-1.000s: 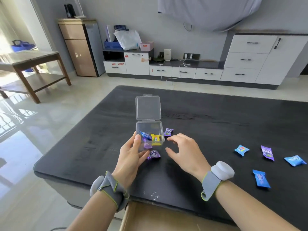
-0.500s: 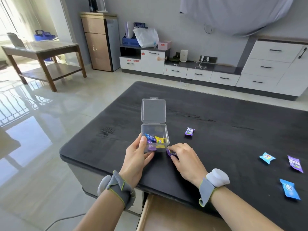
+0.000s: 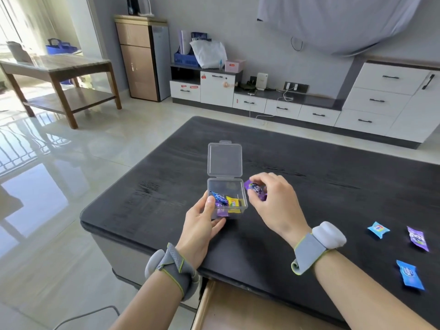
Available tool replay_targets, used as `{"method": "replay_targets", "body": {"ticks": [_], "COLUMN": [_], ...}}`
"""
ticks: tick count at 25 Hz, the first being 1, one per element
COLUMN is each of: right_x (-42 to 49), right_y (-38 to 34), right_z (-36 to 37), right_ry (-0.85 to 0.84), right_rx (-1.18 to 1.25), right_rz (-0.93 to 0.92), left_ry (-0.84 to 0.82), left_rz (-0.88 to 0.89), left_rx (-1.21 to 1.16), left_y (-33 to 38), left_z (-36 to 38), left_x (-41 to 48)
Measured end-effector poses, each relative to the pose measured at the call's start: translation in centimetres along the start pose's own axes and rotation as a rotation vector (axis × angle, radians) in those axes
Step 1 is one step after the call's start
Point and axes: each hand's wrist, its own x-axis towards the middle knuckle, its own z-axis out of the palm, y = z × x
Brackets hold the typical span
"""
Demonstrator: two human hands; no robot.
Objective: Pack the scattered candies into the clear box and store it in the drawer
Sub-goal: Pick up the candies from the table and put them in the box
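The clear box stands on the black table with its lid hinged back and open. Inside lie a blue, a yellow and a purple candy. My left hand grips the box's near left corner, thumb on its rim. My right hand is just right of the box, fingers pinched on purple candy at the box's right edge. To the right on the table lie a light blue candy, a purple candy and a blue candy.
An open wooden drawer juts out under the table's near edge, between my forearms. The table's left corner drops to a glossy tiled floor. A wooden side table stands far left; white cabinets line the back wall.
My right hand picked purple candy off the table near the box's front and raised it to the box's right rim. The loose purple candy beside the box is gone from the table. The view shifted left.
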Motion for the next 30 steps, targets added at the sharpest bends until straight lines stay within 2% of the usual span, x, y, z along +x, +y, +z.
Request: {"method": "replay_targets", "body": {"ticks": [5,10,19,23,30], "right_x": [1.1,1.8,2.2,2.5,2.1], "right_y": [-1.4,1.0,7.8,9.4,10.6], "right_z": [-0.3,-0.2,2.6,4.1,4.2], "right_ry": [-0.033,-0.006,-0.226,-0.332,-0.286], "right_rx": [0.063,0.04,-0.215,-0.248,-0.331], "right_rz": [-0.052,0.014,0.15,0.196,0.151], "left_ry": [-0.038,-0.04,-0.048,-0.048,-0.06], "left_rz": [-0.023,-0.026,-0.012,-0.018,-0.029], "left_rx": [0.013,0.0,0.012,0.019,0.044], "left_y": [-0.3,-0.8,-1.7,-2.0,-2.5], "left_z": [1.6,1.9,2.6,2.8,3.6], "left_x": [0.3,1.1,2.0,2.3,2.3]}}
